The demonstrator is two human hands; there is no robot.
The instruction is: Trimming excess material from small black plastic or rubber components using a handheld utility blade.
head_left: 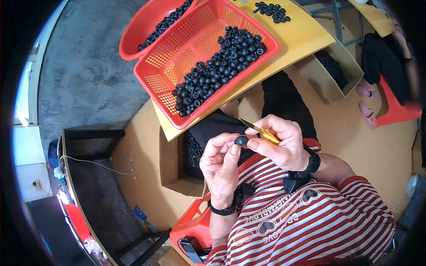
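Head view, looking down. Left hand (220,165) is raised in front of the chest, fingers curled, pinching a small black rubber ring (241,140) between thumb and fingertips. Right hand (279,142) is closed around a small cutter with a yellow handle (269,135); its dark blade points up and left, with the tip just above the ring. The right fingertips lie just beside the ring, so both hands meet at it. Each wrist carries a black strap.

Beyond the hands, a wooden desk (306,37) bears a red mesh basket (177,66), tilted, with a heap of matching black rings (222,66) spread along its lower right side. A red round basin (142,26) sits behind the basket, touching it, also holding black rings. A small loose cluster of rings (273,11) lies on the desk's far edge. A cardboard box (330,71) with dark parts stands on the floor to the right, and another open box (177,164) stands below the desk.
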